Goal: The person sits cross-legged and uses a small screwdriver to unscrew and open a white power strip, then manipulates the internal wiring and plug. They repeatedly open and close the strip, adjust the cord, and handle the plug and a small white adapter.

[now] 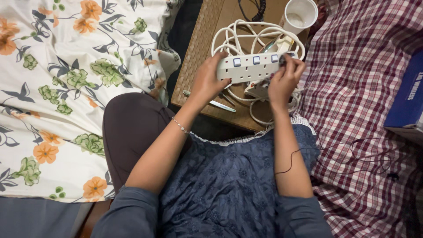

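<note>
Seen from above, seated between two beds. Left hand clenched around the left end of a white power strip, thumb over its top edge. Right hand grasping the strip's right end, fingertips pressed onto the last socket (whether something small and dark is pinched there cannot be told). Strip held level just above a small woven-topped brown table, with its white cord coiled in loops behind and below. A white cup standing at the table's far edge, near the coils. A slim pen-like tool lying on the table beneath the left hand. Floral bedsheet to the left, red checked bedsheet to the right, with a thin black wire and a blue box resting on it.
</note>
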